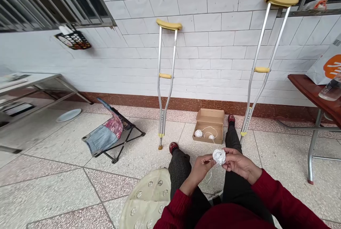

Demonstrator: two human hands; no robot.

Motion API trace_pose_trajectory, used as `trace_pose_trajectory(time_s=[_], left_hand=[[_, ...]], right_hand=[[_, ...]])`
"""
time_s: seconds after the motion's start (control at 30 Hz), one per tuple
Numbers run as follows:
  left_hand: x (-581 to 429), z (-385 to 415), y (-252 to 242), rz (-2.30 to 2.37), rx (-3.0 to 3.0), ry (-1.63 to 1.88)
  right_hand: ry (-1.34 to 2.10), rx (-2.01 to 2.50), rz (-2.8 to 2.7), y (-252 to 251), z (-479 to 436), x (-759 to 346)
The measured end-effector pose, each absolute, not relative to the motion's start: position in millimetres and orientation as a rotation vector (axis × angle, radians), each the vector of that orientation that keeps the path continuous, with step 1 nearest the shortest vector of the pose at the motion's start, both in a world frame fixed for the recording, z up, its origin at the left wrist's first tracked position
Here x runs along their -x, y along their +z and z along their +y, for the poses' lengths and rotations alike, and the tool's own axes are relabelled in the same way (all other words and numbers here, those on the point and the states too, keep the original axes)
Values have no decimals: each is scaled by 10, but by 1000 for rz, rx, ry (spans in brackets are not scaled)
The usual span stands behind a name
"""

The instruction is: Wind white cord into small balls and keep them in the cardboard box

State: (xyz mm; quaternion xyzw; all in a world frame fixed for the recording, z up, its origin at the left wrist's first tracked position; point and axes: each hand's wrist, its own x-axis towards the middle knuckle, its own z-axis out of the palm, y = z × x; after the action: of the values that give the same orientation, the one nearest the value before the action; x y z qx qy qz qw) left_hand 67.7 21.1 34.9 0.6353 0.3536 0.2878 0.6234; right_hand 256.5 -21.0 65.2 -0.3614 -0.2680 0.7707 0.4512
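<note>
I sit with my legs stretched out on the tiled floor. My right hand (238, 163) is closed around a small white ball of thread (219, 157), held above my knees. My left hand (201, 168) pinches at the ball's left side, its fingers pressed together; a thin strand hangs below it. On the floor between my feet lies an open cardboard box (209, 125) holding two more white thread balls (198, 133) with a loose strand looping between them. A thread seems to run from the box toward my hands.
Two aluminium crutches (165, 80) (262, 65) lean on the white tiled wall. A folding stool (112, 133) lies left, a pale plastic stool (145, 202) by my left leg. A metal table (32, 83) stands left, a brown table (317, 96) with bag and bottle right.
</note>
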Motion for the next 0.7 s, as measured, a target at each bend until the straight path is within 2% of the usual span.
trace_pose_trajectory(time_s=[0.23,0.57,0.7], left_hand=[[-603,437,252,1091,-1210,930],[-344,606,22,1100,-991,1050],[-415,560,118,1081,-1139,1000]], right_hand=[[1879,897,-559,825,-206,-2609],[1734,815,-401,1038,-169,-2812],[1745,858,-447,1025,-137,-2758]])
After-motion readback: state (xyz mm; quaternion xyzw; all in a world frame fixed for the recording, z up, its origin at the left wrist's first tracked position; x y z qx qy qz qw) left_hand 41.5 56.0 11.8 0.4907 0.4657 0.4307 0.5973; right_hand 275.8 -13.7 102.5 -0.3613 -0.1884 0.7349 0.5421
